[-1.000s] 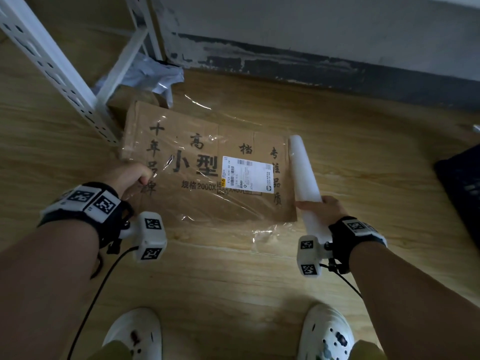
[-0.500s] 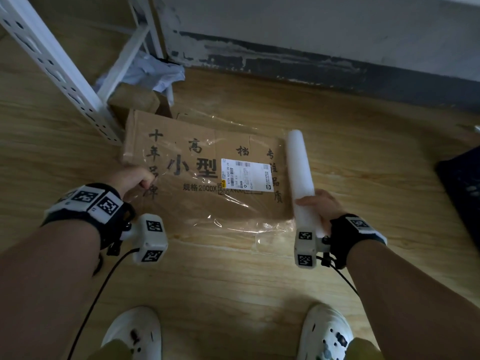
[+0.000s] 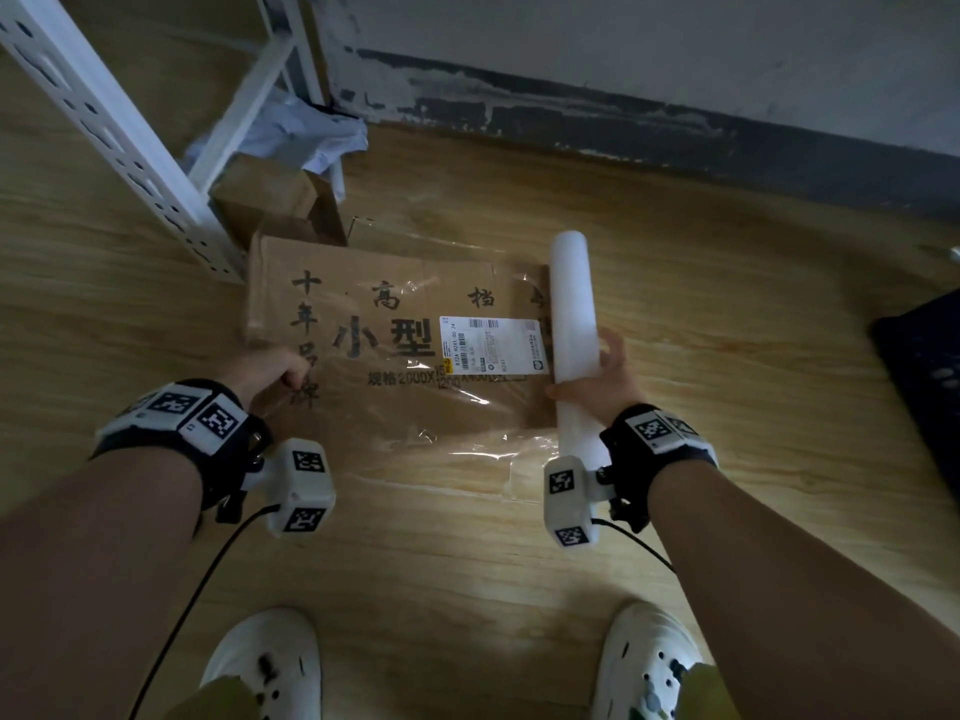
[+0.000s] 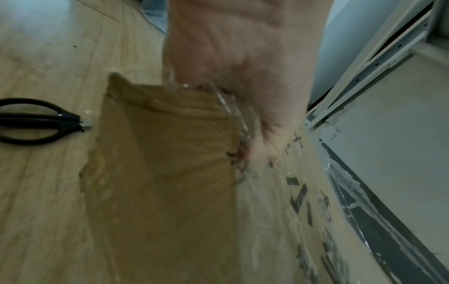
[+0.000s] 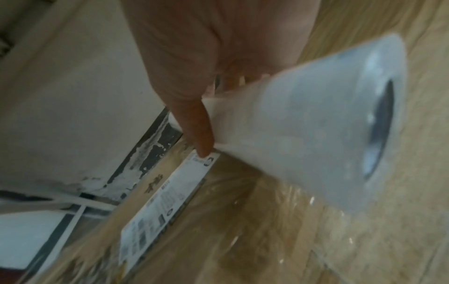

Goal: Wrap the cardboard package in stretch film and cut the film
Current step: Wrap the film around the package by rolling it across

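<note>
The flat cardboard package (image 3: pixel 395 350) lies on the wood floor (image 3: pixel 467 589), long side running left to right, its far left corner right by the white shelf frame (image 3: pixel 104 122). The roll of film (image 3: pixel 573 324) sits along the package's right edge, long axis pointing away from the person toward the wall, so roughly crosswise to the package. The right hand (image 3: pixel 597 387) is wrapped around the roll near its close end, thumb on the left side. Clear film (image 3: pixel 457 407) stretches from the roll across the printed top and white label (image 3: pixel 493 345). The left hand (image 3: pixel 270 368) pinches bunched film at the package's near left part, fingers curled. Black scissors (image 4: pixel 36 121) lie on the floor just beside the package.
</note>
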A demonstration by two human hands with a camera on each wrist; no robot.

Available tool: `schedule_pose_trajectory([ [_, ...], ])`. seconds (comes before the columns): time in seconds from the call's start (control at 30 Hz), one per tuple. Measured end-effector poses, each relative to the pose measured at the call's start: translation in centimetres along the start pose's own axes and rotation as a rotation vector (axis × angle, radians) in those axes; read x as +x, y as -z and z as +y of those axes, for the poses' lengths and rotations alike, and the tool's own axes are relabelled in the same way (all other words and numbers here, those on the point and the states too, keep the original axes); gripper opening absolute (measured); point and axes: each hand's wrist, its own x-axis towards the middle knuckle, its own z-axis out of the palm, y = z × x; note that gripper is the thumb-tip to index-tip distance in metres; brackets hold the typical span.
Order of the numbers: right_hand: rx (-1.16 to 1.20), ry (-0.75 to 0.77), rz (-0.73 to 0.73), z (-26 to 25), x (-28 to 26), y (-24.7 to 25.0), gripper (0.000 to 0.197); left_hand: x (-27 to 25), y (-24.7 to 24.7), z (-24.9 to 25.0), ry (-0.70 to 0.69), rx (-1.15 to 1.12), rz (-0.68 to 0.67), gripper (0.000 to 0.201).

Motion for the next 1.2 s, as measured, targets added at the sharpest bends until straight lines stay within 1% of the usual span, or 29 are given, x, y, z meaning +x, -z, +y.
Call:
schedule_pose_trajectory([
  [0.07,0.038,-0.005,0.008,-0.1,0.2,0.5,0.088,0.8,-0.2,-0.3,-0.015,0.000,0.008,0.025],
  [0.13,0.018,-0.018,0.012,-0.3,0.3,0.8,0.083,1.4,-0.6,-0.8,-0.021,0.031,-0.003,0.031],
  [0.23,-0.090,-0.050,-0.001,-0.6,0.4,1.3,0.087,1.7,-1.5,-1.4,-0.105,0.038,0.040,0.035],
  [0.33,-0.129,-0.115,-0.034,-0.7,0.3,2.1,0.090,2.6,-2.6,-2.1,-0.105,0.160,-0.029,0.043],
  [0.4,-0.131,-0.128,-0.044,-0.7,0.1,2.4,0.088,2.9,-3.1,-2.0,-0.121,0.225,-0.010,0.045],
  [0.43,-0.138,-0.125,-0.042,-0.7,0.1,2.4,0.086,3.1,-3.3,-1.8,-0.139,0.258,0.016,0.044],
  [0.5,-0.126,-0.114,-0.026,-0.6,0.0,2.3,0.081,3.2,-3.7,-1.5,-0.113,0.331,0.023,0.037],
  [0.53,-0.108,-0.114,-0.014,-0.6,0.0,2.3,0.078,3.1,-4.0,-1.3,-0.103,0.352,0.043,0.029],
  [0.57,-0.093,-0.113,-0.002,-0.5,-0.1,2.3,0.075,2.7,-4.2,-1.0,-0.108,0.366,0.061,0.015],
  [0.6,-0.081,-0.111,0.009,-0.4,0.0,2.3,0.073,2.7,-4.5,-0.8,-0.137,0.367,0.103,0.014],
  [0.67,-0.062,-0.114,0.017,-0.2,-0.1,2.4,0.072,3.1,-5.0,-0.7,-0.231,0.346,0.220,0.042],
  [0.7,-0.054,-0.115,0.017,-0.2,-0.1,2.5,0.072,2.9,-5.6,-0.1,-0.330,0.349,0.321,0.052],
  [0.73,-0.046,-0.111,0.012,0.0,0.0,2.5,0.071,2.9,-6.3,0.7,-0.476,0.364,0.408,0.059],
  [0.77,-0.043,-0.106,0.005,0.0,0.1,2.6,0.068,2.4,-7.3,2.1,-0.604,0.368,0.438,0.060],
  [0.8,-0.041,-0.103,0.002,0.2,0.2,2.6,0.062,1.5,-8.7,3.7,-0.697,0.338,0.379,0.056],
  [0.83,-0.038,-0.105,0.000,0.2,0.3,2.7,0.054,0.6,-10.4,5.1,-0.734,0.302,0.251,0.049],
  [0.87,-0.021,-0.112,0.003,0.3,0.5,2.9,0.044,-0.5,-12.5,6.3,-0.737,0.270,0.102,0.039],
  [0.9,0.007,-0.121,0.005,0.3,0.6,3.0,0.035,-1.5,-14.5,7.2,-0.682,0.216,-0.043,0.029],
  [0.93,0.034,-0.126,0.004,0.3,0.9,3.2,0.030,-2.3,-16.3,7.9,-0.601,0.130,-0.180,0.021],
  [0.97,0.043,-0.129,-0.007,0.5,1.2,3.4,0.033,-2.9,-17.7,8.3,-0.515,0.028,-0.303,0.017],
  [1.0,0.035,-0.128,-0.024,0.6,1.6,3.6,0.040,-3.2,-18.9,8.7,-0.455,-0.053,-0.385,0.017],
  [1.03,0.014,-0.119,-0.043,0.7,1.7,3.9,0.044,-3.4,-19.8,9.0,-0.429,-0.091,-0.434,0.018],
  [1.1,-0.020,-0.093,-0.070,0.8,1.9,4.3,0.043,-3.4,-21.0,9.7,-0.437,-0.066,-0.474,0.031],
  [1.2,-0.085,-0.055,-0.087,0.8,1.8,4.9,0.043,-2.8,-21.7,10.6,-0.416,-0.036,-0.463,0.051],
])
